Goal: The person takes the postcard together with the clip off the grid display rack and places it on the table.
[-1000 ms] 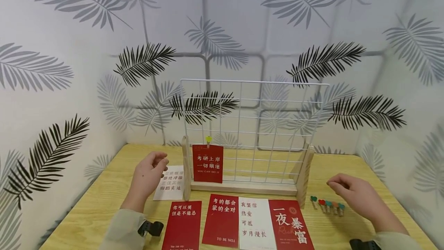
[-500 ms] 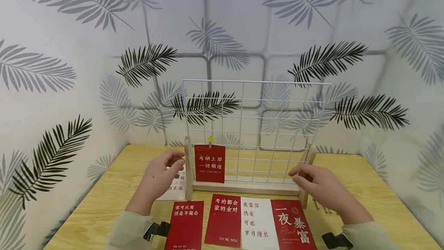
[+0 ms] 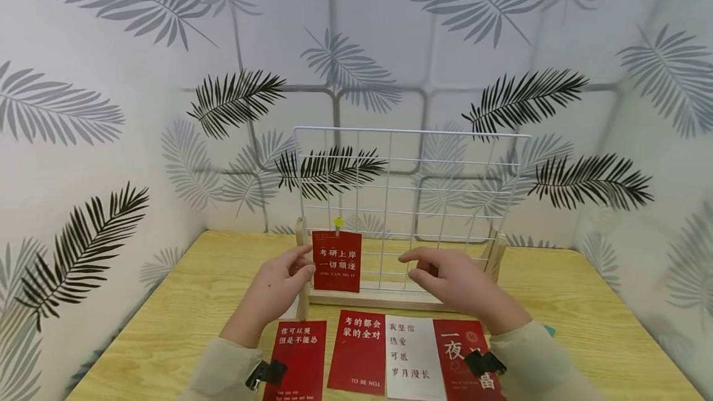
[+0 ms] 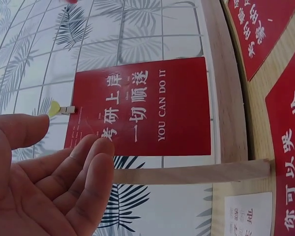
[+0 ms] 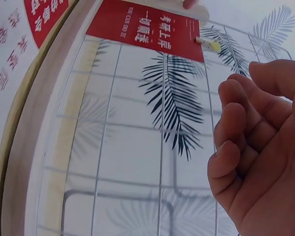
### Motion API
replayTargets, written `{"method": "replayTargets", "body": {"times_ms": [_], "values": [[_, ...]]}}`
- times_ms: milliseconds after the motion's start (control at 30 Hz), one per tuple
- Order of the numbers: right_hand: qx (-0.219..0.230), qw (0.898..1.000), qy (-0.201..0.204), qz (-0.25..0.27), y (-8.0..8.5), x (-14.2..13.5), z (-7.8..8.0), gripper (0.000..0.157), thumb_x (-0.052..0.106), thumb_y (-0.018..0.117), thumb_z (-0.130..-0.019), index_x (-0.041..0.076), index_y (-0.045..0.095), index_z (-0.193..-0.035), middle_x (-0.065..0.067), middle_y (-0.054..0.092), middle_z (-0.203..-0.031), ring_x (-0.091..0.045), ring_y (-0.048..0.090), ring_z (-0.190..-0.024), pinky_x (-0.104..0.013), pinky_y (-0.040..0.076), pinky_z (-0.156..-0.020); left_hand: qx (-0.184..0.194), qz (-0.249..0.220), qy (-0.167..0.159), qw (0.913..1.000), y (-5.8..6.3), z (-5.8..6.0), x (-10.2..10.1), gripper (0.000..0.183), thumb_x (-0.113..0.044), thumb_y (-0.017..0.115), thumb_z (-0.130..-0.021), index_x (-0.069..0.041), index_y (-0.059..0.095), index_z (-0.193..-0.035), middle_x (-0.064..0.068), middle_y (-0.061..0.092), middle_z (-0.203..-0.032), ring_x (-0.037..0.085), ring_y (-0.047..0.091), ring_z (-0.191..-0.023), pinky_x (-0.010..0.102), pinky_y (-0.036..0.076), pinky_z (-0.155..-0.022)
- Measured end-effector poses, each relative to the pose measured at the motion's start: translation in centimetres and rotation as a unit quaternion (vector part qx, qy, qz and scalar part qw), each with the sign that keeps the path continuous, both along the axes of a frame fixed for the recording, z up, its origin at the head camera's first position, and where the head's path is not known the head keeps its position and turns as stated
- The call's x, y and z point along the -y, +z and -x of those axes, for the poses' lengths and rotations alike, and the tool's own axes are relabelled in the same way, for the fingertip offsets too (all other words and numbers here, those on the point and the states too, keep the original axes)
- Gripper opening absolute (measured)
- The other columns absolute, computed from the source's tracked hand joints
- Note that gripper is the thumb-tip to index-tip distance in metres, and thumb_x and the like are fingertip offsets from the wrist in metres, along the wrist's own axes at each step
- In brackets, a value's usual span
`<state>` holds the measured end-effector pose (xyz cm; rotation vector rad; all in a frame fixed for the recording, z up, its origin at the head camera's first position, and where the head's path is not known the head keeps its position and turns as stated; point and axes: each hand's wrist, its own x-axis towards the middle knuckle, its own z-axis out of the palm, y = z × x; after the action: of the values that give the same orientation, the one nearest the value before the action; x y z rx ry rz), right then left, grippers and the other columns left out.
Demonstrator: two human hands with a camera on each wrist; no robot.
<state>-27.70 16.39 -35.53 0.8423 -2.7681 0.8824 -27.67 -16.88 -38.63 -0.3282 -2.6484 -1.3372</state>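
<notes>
A red card [image 3: 337, 262] with white lettering hangs at the lower left of a white wire grid [image 3: 387, 203], held by a small clip with a yellow heart [image 3: 338, 222]. My left hand [image 3: 278, 283] is by the card's left edge, fingers loosely bent and holding nothing; whether it touches the card I cannot tell. In the left wrist view the fingers [image 4: 96, 177] overlap the card's edge. My right hand [image 3: 453, 280] hovers before the grid, right of the card, with loosely curled fingers and nothing in it, as the right wrist view also shows.
Wooden feet and a crossbar [image 3: 390, 299] support the grid. In front lie red cards [image 3: 356, 351] and a white card [image 3: 412, 357]. Another white card [image 4: 248, 214] lies behind the left hand. A teal clip [image 3: 550, 330] peeks out beside the right sleeve.
My right hand has moved left from beside the loose clips to in front of the grid. The left hand has shifted right, up to the hanging card. The card stays in place.
</notes>
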Motion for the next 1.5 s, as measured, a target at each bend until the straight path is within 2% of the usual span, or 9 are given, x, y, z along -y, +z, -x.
{"method": "replayTargets", "body": {"times_ms": [267,500,833,1000,1100,1200,1333,1433,1500], "values": [[-0.005,1.0,0.015,-0.011,0.9,3.4,0.5,0.035,0.028,0.063,-0.101,0.027,0.064,-0.136,0.012,0.057,-0.073,-0.009,0.049,-0.06,-0.033,0.047,-0.062,0.013,0.003,0.011,0.9999,-0.1,0.0,-0.9,0.058,-0.024,0.061,-0.102,-0.007,0.042,-0.154,0.003,0.068,-0.119,0.026,0.064,-0.112,0.051,0.05,-0.097],[-0.016,0.999,0.024,-0.035,2.2,6.1,1.1,0.042,0.028,0.063,-0.101,0.022,0.061,-0.142,0.01,0.057,-0.072,-0.009,0.048,-0.057,-0.033,0.045,-0.057,0.016,0.013,0.011,0.9997,-0.2,0.3,-1.6,0.068,-0.025,0.061,-0.101,-0.002,0.031,-0.158,0.005,0.069,-0.118,0.026,0.065,-0.11,0.051,0.05,-0.098],[-0.03,0.997,0.014,-0.074,3.5,9.0,2.9,0.051,0.03,0.059,-0.1,0.022,0.051,-0.15,0.008,0.056,-0.068,-0.009,0.042,-0.049,-0.03,0.042,-0.052,0.038,0.035,0.031,0.9982,-0.3,0.8,-2.6,0.078,-0.03,0.062,-0.1,-0.002,0.021,-0.16,0.005,0.069,-0.111,0.019,0.064,-0.093,0.046,0.053,-0.084],[-0.058,0.991,-0.016,-0.118,3.7,10.2,3.9,0.054,0.032,0.056,-0.101,0.019,0.046,-0.153,0.007,0.051,-0.058,-0.008,0.037,-0.046,-0.028,0.035,-0.045,0.034,0.036,0.046,0.9977,-0.5,1.0,-2.8,0.073,-0.031,0.062,-0.1,-0.003,0.028,-0.158,0.005,0.069,-0.108,0.018,0.063,-0.087,0.041,0.053,-0.077],[-0.065,0.986,-0.041,-0.148,3.8,10.9,4.3,0.055,0.034,0.055,-0.102,0.017,0.045,-0.153,0.007,0.053,-0.06,-0.01,0.044,-0.048,-0.028,0.04,-0.047,0.027,0.035,0.055,0.9975,-0.8,1.2,-2.8,0.068,-0.031,0.063,-0.099,-0.005,0.034,-0.155,0.003,0.068,-0.104,0.016,0.063,-0.083,0.039,0.053,-0.073],[-0.067,0.981,-0.06,-0.17,3.8,11.5,4.5,0.054,0.036,0.054,-0.103,0.018,0.046,-0.153,0.005,0.062,-0.071,-0.012,0.052,-0.055,-0.029,0.046,-0.052,0.018,0.035,0.062,0.9973,-1.0,1.3,-2.9,0.066,-0.029,0.063,-0.099,-0.006,0.037,-0.154,0.002,0.067,-0.099,0.015,0.061,-0.076,0.036,0.052,-0.066],[-0.076,0.98,-0.072,-0.171,3.5,12.1,4.7,0.049,0.037,0.055,-0.103,0.02,0.052,-0.149,0.0,0.073,-0.1,-0.013,0.057,-0.064,-0.03,0.049,-0.056,0.007,0.045,0.07,0.9965,-1.4,1.3,-3.2,0.064,-0.029,0.065,-0.098,-0.007,0.038,-0.152,0.001,0.065,-0.096,0.015,0.059,-0.071,0.033,0.05,-0.059],[-0.079,0.98,-0.074,-0.166,3.3,12.2,4.9,0.049,0.037,0.054,-0.103,0.021,0.051,-0.15,-0.002,0.073,-0.092,-0.012,0.052,-0.058,-0.029,0.046,-0.052,0.003,0.056,0.082,0.9951,-1.5,1.1,-3.4,0.064,-0.029,0.066,-0.097,-0.008,0.04,-0.151,0.001,0.064,-0.097,0.015,0.059,-0.072,0.032,0.05,-0.057],[-0.077,0.981,-0.073,-0.162,3.3,12.3,5.0,0.05,0.037,0.054,-0.103,0.022,0.049,-0.151,-0.001,0.066,-0.073,-0.013,0.046,-0.051,-0.03,0.042,-0.047,0.0,0.066,0.087,0.994,-1.6,1.0,-3.4,0.063,-0.028,0.067,-0.096,-0.008,0.041,-0.15,0.003,0.063,-0.099,0.017,0.059,-0.074,0.032,0.05,-0.057]]}}
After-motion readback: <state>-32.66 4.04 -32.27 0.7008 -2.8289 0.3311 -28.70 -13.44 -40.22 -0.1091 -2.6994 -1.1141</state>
